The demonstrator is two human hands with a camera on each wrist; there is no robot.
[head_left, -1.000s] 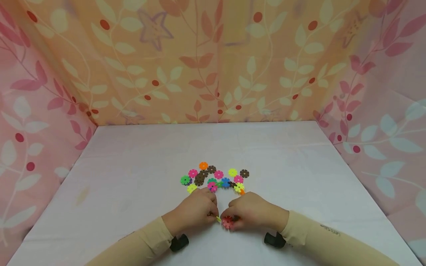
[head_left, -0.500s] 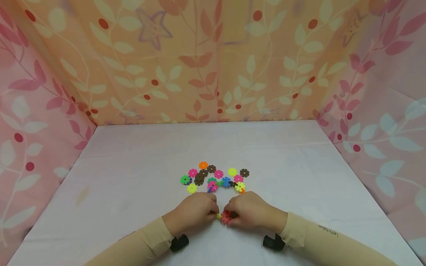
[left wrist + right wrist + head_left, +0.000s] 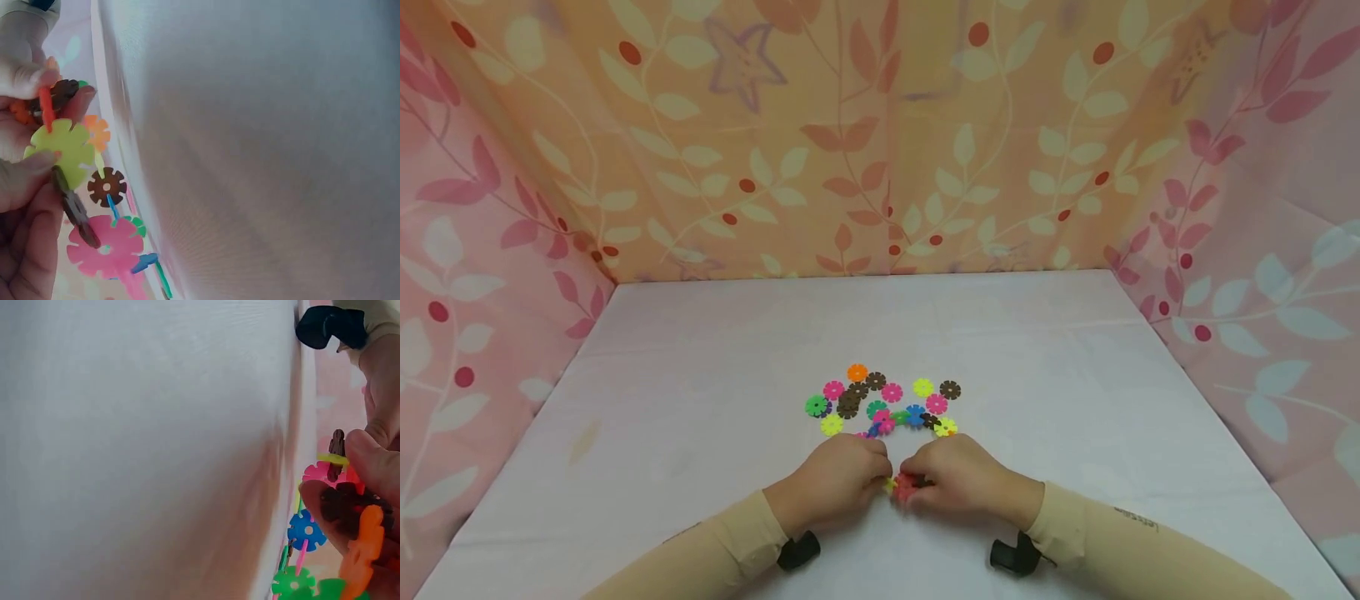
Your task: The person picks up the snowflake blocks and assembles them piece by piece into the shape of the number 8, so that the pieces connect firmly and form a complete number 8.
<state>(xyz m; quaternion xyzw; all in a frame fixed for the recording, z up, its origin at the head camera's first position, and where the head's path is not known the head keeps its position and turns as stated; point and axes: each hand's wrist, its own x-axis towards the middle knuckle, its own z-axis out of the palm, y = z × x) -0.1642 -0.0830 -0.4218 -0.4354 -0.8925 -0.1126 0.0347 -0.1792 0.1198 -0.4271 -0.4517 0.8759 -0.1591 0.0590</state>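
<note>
Between my hands runs a chain of notched plastic snowflake discs. My left hand (image 3: 835, 475) pinches a yellow snowflake disc (image 3: 69, 140), its thumb flat on the face. Below that, a brown disc (image 3: 76, 209) joins the yellow one to a pink disc (image 3: 103, 250). My right hand (image 3: 966, 479) grips a red snowflake disc (image 3: 906, 486), with a brown disc (image 3: 340, 503) and an orange disc (image 3: 362, 550) at its fingers. In the left wrist view the red disc's edge meets the yellow disc's rim; whether it is slotted in cannot be seen.
Behind the hands, the chain continues through a blue disc (image 3: 915, 415) and a yellow disc (image 3: 946, 427). Loose discs lie farther back on the white tabletop (image 3: 700, 375), among them an orange one (image 3: 857, 372) and a green one (image 3: 816, 406). Patterned curtains surround the table.
The right hand has shifted slightly left, bringing the red disc up against the yellow one. The chain behind has slid a little to the right.
</note>
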